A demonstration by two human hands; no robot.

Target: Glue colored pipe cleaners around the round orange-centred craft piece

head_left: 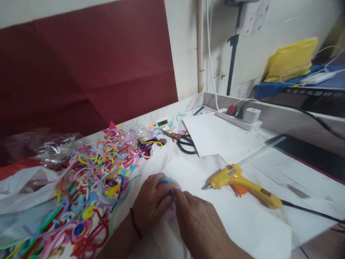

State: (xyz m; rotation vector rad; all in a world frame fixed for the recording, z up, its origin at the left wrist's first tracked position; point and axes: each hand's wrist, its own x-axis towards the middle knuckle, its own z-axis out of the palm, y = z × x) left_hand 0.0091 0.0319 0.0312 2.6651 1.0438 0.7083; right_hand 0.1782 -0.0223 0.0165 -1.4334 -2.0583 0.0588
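Observation:
My left hand (153, 201), with a dark band at the wrist, is closed around a small colourful craft piece (168, 180) showing blue, orange and pink. Its shape is mostly covered by my fingers. Pressed close against the piece's right side, the fingers of my right hand (198, 217) are pinched together; what lies between them is hidden. Both hands are over white paper (242, 223). To their right, a yellow hot glue gun (234, 177) with an orange trigger lies on its side, nozzle towards the hands and a small orange light glowing.
A heap of coloured pipe cleaners (107, 172) spreads across the left side, beside plastic bags (24, 194). Black-handled scissors (187, 144) lie behind the hands near a small digital display (162, 123). A power strip (239, 120) and a dark tablet-like slab (309, 154) occupy the right.

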